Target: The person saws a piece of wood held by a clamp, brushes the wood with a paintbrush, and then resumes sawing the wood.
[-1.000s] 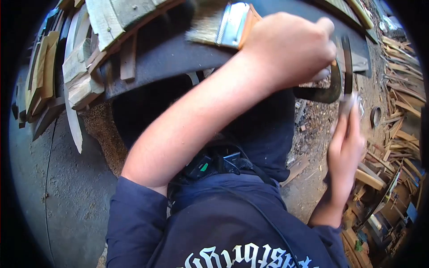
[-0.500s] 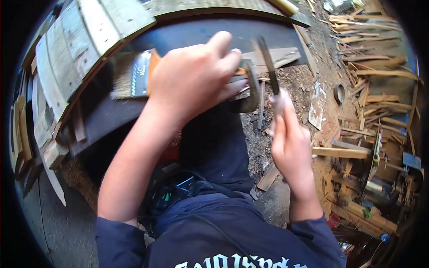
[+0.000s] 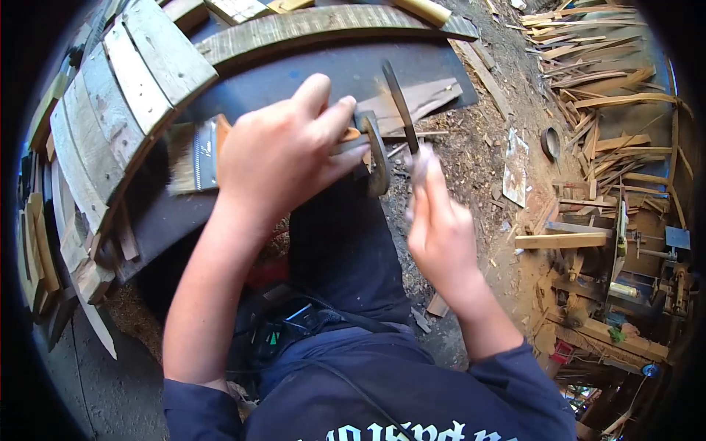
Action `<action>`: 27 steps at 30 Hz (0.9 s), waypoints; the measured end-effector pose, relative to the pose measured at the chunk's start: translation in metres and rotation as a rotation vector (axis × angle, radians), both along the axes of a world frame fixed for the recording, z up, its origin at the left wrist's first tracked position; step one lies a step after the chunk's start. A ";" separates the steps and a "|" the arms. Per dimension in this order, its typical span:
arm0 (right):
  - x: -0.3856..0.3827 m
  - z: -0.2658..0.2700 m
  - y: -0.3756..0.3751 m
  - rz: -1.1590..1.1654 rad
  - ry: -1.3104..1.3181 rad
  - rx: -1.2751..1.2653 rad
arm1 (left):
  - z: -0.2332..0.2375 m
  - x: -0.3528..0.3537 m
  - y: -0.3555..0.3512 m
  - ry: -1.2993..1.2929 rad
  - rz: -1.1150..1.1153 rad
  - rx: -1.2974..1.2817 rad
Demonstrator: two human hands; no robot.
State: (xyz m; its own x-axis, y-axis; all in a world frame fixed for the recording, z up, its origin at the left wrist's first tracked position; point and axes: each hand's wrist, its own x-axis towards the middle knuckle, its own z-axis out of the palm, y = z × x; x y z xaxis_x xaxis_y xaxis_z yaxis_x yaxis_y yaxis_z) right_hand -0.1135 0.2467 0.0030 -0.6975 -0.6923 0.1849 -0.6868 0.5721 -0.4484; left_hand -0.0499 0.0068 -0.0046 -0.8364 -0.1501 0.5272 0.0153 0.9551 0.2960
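My left hand (image 3: 276,143) is closed round a tool with a dark, curved metal head (image 3: 379,158); an orange-brown wooden end shows beside the fingers. Behind the back of this hand a wide brush (image 3: 197,158) with pale bristles shows, its handle covered by the hand. My right hand (image 3: 445,228) grips a long, narrow, dark file-like bar (image 3: 401,103) at its lower end, fingers blurred. That bar points up and slightly left, just right of the curved head.
Pale wooden slats (image 3: 110,95) and a curved board (image 3: 323,26) border the dark bench top (image 3: 272,66). A loose plank piece (image 3: 434,99) lies at its right. Wood chips cover the ground. Several split sticks (image 3: 610,110) and machinery (image 3: 654,287) stand to the right.
The whole view has shifted, so both hands, the tool and the brush appear further left. The bar in my right hand remains just right of the curved head.
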 end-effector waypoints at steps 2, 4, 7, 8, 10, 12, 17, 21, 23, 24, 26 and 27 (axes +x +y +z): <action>0.018 -0.002 0.024 0.002 -0.018 -0.012 | -0.001 0.000 0.000 0.008 -0.001 0.013; 0.012 0.007 0.017 -0.035 -0.149 -0.038 | -0.002 -0.001 0.000 0.015 0.004 0.009; -0.018 0.012 -0.018 0.048 -0.058 -0.009 | -0.001 0.000 0.001 0.017 0.013 0.000; -0.016 0.015 -0.016 0.039 -0.059 0.027 | -0.001 0.000 0.002 0.009 0.021 0.001; -0.007 0.022 -0.006 0.013 -0.060 0.084 | -0.001 0.000 0.001 -0.006 0.028 -0.011; 0.004 0.033 0.019 0.012 -0.121 0.088 | 0.002 0.000 0.002 0.003 0.027 -0.006; -0.020 0.054 -0.013 0.046 -0.162 0.194 | -0.001 -0.001 0.002 0.004 0.031 -0.006; -0.013 0.056 -0.004 0.036 -0.173 0.186 | 0.000 0.001 0.002 -0.015 0.025 -0.011; 0.004 0.063 0.017 -0.005 -0.230 0.137 | 0.003 0.000 0.002 -0.013 0.028 -0.006; 0.001 0.063 0.013 0.015 -0.215 0.144 | 0.003 -0.001 0.001 -0.008 0.038 -0.010; -0.008 0.063 0.008 0.021 -0.196 0.158 | 0.003 -0.002 0.003 -0.003 0.024 -0.015; -0.018 0.060 -0.005 0.035 -0.141 0.190 | 0.002 -0.002 0.003 -0.024 0.039 -0.009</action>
